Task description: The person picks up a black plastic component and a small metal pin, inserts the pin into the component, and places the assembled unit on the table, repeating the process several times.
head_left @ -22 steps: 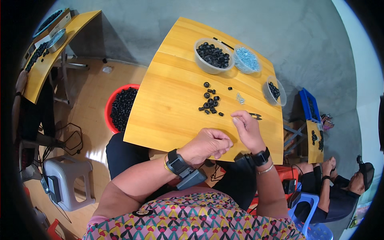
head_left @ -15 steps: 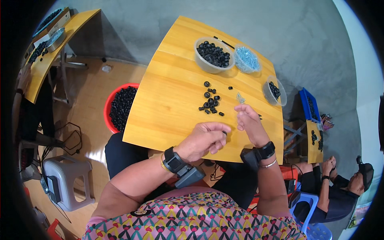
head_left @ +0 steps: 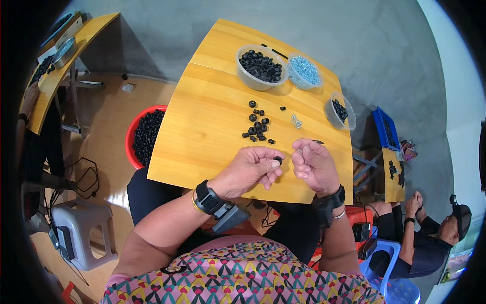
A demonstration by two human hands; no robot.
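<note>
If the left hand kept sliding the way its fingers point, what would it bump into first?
Its fingers point to the right, so the left hand, pinching a small black ring, would probably meet the right hand first. Only a narrow gap shows between them, though their heights are hard to judge from above.

Yellow wood, black parts

We saw a yellow table [head_left: 202,121], black rings [head_left: 258,126], pale blue pieces in a clear bowl [head_left: 304,71], a red tub [head_left: 132,133] and a pink patterned shirt [head_left: 243,276].
</note>
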